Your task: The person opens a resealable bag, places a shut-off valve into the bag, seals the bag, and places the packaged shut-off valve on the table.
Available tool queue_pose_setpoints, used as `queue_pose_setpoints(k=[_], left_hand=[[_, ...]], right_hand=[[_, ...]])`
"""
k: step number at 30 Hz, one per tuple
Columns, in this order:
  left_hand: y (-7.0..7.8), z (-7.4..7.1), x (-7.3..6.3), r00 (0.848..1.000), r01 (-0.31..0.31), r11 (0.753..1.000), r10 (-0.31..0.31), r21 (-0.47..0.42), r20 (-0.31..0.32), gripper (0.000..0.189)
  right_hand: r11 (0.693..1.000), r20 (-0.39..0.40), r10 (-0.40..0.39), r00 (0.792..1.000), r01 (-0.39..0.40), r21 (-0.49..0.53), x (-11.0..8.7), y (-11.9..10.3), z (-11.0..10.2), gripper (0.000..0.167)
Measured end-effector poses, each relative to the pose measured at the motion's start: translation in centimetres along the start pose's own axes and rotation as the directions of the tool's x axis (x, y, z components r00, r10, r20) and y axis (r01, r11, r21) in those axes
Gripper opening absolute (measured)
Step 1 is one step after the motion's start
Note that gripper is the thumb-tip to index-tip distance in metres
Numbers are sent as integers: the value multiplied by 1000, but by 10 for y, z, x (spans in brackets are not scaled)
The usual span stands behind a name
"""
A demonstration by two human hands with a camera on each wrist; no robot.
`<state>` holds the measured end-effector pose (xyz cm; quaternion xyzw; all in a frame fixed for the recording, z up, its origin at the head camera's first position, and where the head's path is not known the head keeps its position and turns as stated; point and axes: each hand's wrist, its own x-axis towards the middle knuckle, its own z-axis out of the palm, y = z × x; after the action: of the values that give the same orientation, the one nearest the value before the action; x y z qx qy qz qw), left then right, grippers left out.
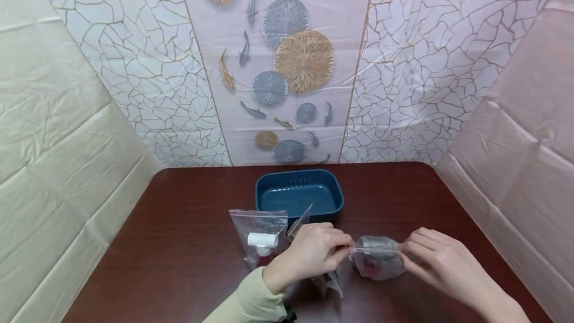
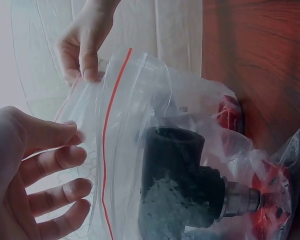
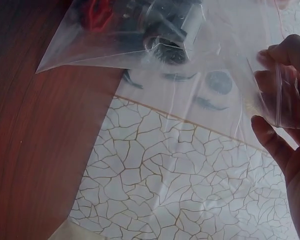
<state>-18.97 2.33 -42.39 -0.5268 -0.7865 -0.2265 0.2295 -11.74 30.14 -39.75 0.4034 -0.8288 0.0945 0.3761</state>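
Note:
A clear zip-lock bag [image 1: 381, 265] hangs between my two hands, its zip top stretched level. My left hand [image 1: 314, 250] pinches one top corner between thumb and forefinger, and the other fingers [image 2: 65, 192] stay loosely bent. At the opposite corner, my right hand [image 1: 441, 260] pinches the zip edge; the right wrist view shows that hand [image 3: 295, 95] from below. Inside the bag are a dark fitting [image 3: 170, 30] and something red [image 3: 97, 14]. Beneath the left hand, another bag holds a black T-shaped fitting [image 2: 172, 185] with a metal neck and red part.
A third zip-lock bag [image 1: 239, 221] with a white T-shaped fitting [image 1: 262, 241] stands left of my left hand. Behind the bags sits a blue plastic basin [image 1: 298, 196] on the dark red-brown table [image 1: 188, 243]. Patterned sheets [image 1: 394, 74] hang around the table.

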Motion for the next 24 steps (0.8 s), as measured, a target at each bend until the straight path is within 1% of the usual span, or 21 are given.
queue_pose_setpoints(k=[3, 8, 17, 24], left_hand=[[0, -1, -1, 1000, 16, 1000, -16, 3, 15, 9], [-1, -5, -1, 999, 44, 999, -43, -25, 29, 9], [1, -7, 0, 998, 49, 998, -47, -42, 39, 9], [-3, -6, -1, 999, 34, 999, -34, 16, 9, 8]], right_hand=[[1000, -15, 5, 1000, -5, -16, -2, 1, -3, 36], [999, -43, 6, 999, -8, -41, -3, 1, -9, 38], [1000, -53, 8, 999, -9, -28, -3, 0, -14, 37], [999, -79, 5, 997, -7, -34, -7, 4, -17, 39]])
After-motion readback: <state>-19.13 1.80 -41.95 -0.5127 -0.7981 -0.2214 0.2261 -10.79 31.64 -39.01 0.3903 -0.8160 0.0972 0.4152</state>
